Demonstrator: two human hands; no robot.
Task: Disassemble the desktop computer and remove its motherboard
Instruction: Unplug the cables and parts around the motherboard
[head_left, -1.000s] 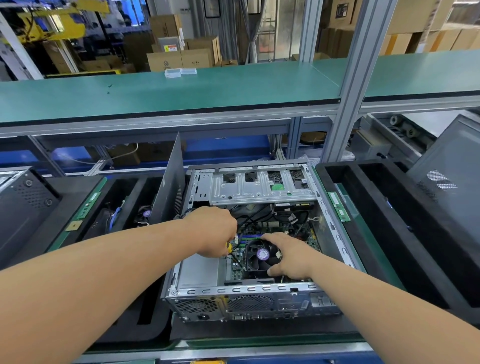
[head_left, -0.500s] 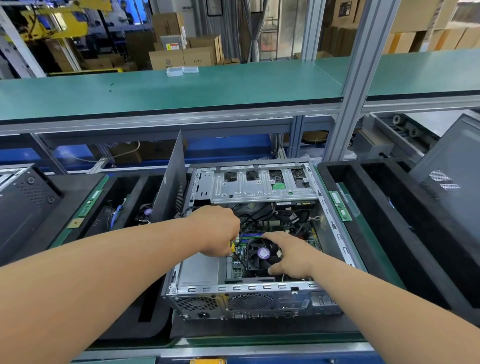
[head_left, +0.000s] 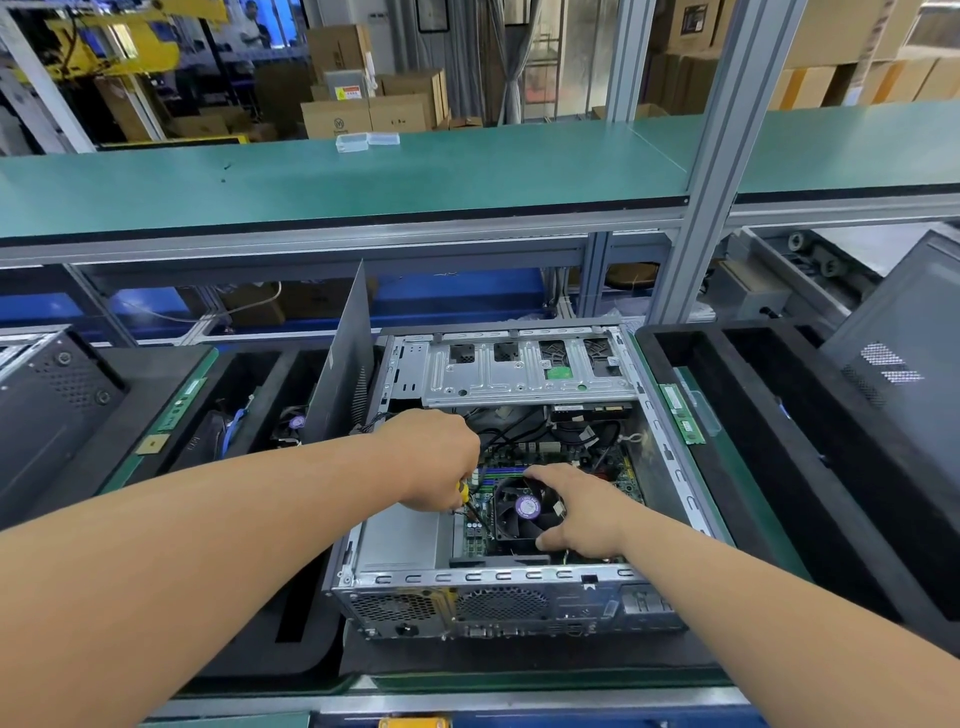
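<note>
Inside the opened desktop computer case (head_left: 498, 587), which lies on its side near the front edge of the conveyor, both forearms are extended from the lower corners. A yellow-handled screwdriver (head_left: 462, 491) is gripped in the curled left hand (head_left: 434, 457), its tip lowered beside the black CPU fan (head_left: 522, 512). The fan's right side is held by the right hand (head_left: 582, 512), with index finger laid along the far rim and thumb at the near edge. The green motherboard (head_left: 511, 460) is seen beneath the fan, seated in the case.
</note>
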